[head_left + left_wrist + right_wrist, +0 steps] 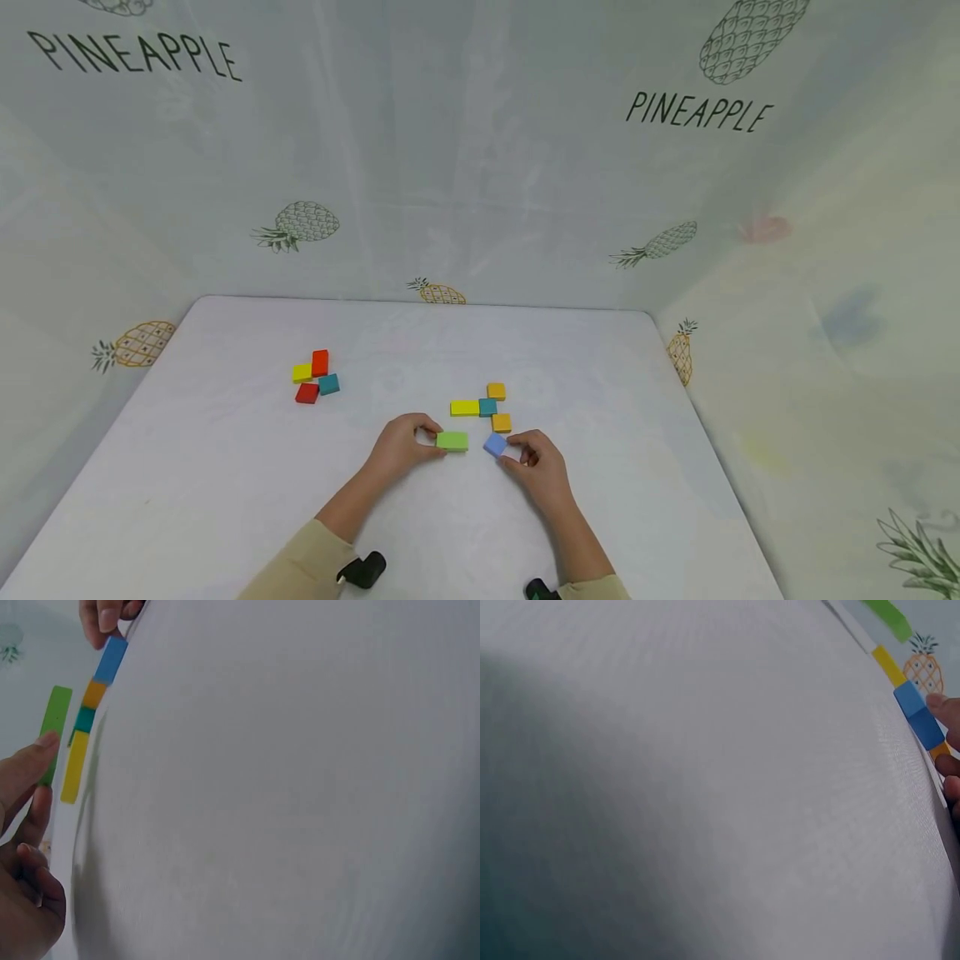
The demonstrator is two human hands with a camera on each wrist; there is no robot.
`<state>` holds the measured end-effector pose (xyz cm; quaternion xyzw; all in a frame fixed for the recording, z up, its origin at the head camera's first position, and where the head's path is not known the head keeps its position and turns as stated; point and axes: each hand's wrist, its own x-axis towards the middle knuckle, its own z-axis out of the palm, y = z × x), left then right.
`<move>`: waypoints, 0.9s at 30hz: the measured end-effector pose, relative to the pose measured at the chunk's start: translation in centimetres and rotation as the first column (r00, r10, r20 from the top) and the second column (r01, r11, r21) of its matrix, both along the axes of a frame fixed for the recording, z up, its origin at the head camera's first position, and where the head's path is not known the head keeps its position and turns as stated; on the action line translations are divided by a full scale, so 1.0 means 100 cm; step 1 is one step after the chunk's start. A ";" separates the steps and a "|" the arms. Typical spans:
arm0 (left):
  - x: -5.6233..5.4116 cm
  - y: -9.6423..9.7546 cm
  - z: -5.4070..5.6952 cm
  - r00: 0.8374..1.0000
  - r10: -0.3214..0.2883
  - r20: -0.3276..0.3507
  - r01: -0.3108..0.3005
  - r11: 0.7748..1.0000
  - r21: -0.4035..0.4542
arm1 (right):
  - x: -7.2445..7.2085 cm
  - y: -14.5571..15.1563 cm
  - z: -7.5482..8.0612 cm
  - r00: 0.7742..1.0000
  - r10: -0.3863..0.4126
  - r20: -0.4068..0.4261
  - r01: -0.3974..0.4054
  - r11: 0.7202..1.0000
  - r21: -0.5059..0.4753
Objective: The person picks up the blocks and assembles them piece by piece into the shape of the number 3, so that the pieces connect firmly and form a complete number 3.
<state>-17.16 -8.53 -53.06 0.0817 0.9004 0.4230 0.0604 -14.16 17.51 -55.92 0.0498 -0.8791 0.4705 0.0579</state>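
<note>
1. Green block (453, 442): one, pinched at its left end between thumb and fingers of the left hand (401, 450). Its right end is left bare, presumably so that it can be set against another piece unobstructed. It appears raised from the counter (225, 492).

2. Blue block (495, 445): one, pinched at its right side by thumb and forefinger of the right hand (546, 475). It is turned askew, just beside the near orange block (502, 423); whether they touch cannot be told. The side grip seemingly allows small turns while the facing side is kept free.

3. Central group: yellow block (464, 408), laid lengthwise, its right end against the teal block (487, 407); far orange block (496, 392) and near orange block set at opposite sides of the teal. The close fit suggests deliberate arrangement.

4. Left group, well apart and unhandled: upper red block (320, 363), small yellow block (302, 373), lower red block (307, 393), second teal block (328, 384). These are clustered tightly, perhaps to be kept separate from the central group.
</note>
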 end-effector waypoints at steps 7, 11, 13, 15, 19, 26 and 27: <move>0.003 0.012 -0.003 1.000 -0.027 0.009 0.027 1.000 0.001 | 0.000 0.000 -0.001 0.999 -0.008 0.033 0.007 1.000 0.009; 0.004 0.016 -0.006 0.999 -0.037 0.021 0.037 0.999 -0.004 | -0.001 0.001 -0.002 0.999 -0.010 0.035 0.010 1.000 0.011; 0.005 0.018 -0.008 0.999 -0.040 0.024 0.040 0.999 -0.011 | -0.001 0.001 -0.003 0.999 -0.008 0.034 0.008 1.000 0.014; 0.006 0.019 -0.009 0.999 -0.044 0.016 0.044 0.999 -0.018 | -0.001 0.001 -0.003 0.999 -0.007 0.036 0.007 1.000 0.016; 0.007 0.021 -0.008 0.999 -0.048 -0.001 0.048 0.998 -0.034 | -0.001 0.001 -0.004 0.999 -0.006 0.032 0.005 1.000 0.023; 0.008 0.024 -0.010 0.999 -0.050 0.011 0.051 0.997 -0.062 | -0.001 0.001 -0.003 1.000 -0.005 0.023 0.005 1.000 0.016; 0.008 0.025 -0.011 0.999 -0.051 0.007 0.051 0.996 -0.068 | -0.001 0.001 -0.003 1.000 -0.006 0.023 0.005 1.000 0.016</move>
